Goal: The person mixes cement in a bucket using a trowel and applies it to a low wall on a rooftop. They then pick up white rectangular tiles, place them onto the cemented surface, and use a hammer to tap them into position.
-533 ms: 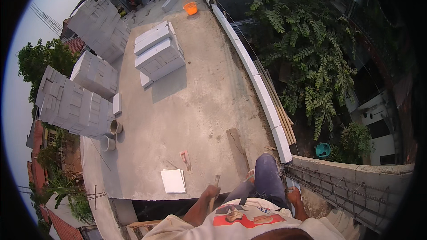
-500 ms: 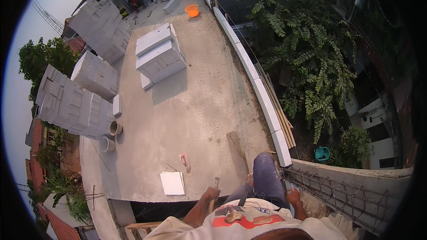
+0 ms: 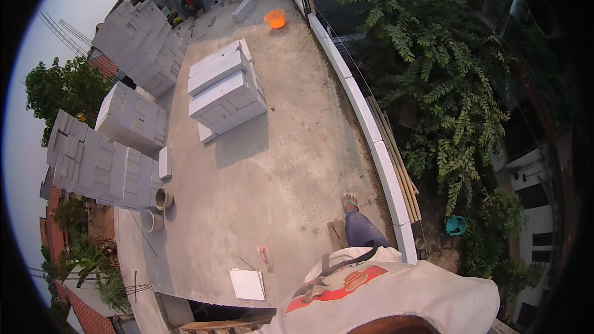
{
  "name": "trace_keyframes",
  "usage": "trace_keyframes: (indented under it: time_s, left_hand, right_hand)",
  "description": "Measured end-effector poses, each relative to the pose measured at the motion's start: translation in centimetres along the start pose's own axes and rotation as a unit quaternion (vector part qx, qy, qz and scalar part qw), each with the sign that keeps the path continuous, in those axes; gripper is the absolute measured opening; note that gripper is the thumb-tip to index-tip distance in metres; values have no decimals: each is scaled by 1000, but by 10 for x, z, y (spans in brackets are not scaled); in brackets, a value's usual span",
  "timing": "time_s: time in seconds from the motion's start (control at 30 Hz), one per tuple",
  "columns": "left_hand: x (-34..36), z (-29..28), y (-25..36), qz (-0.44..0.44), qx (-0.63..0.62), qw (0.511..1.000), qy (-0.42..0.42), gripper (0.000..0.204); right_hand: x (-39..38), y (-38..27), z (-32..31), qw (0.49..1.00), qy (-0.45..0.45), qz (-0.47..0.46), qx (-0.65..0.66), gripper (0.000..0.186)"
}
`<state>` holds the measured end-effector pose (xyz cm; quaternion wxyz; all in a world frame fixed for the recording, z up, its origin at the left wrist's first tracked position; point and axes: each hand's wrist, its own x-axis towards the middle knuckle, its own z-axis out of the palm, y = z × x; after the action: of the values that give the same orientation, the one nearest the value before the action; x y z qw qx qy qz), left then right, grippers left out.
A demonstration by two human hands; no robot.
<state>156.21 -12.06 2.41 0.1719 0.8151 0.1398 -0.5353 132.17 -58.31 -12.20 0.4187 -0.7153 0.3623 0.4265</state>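
Note:
Neither of my hands shows; both are below the lower edge or behind my pale shirt (image 3: 396, 291). My leg (image 3: 365, 229) in dark blue trousers is stretched forward, with the sandaled foot (image 3: 350, 201) on the concrete slab (image 3: 272, 192). Beside that leg lies a wooden plank (image 3: 337, 235), partly covered by it. Left of my body a thin white square panel (image 3: 247, 284) rests near the slab's front edge. A small hand tool with a reddish handle (image 3: 265, 256) lies just beyond the panel.
White blocks form a low stack (image 3: 226, 99) mid-slab and tall stacks (image 3: 139, 43) on the left. A row of white blocks (image 3: 390, 173) lines the right edge, beyond it a drop with trees. Two buckets (image 3: 151, 220) stand left, an orange basket (image 3: 275, 19) far off. Another person (image 3: 192, 4) crouches at the back.
My body has leaned to the right and my foot is now farther forward. Both hands have left the view; the left one held a tool with a light-coloured handle.

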Motion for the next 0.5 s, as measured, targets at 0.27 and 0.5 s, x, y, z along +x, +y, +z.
trace_keyframes:
  time_s: [0.27,0.5]
  left_hand:
    - [41,-140,139,-69,-217,974,24,21]
    - [133,-329,356,131,-292,944,81,31]
  right_hand:
    - [102,-303,-280,977,148,-152,-30,42]
    - [101,-669,-426,924,88,-366,-64,54]
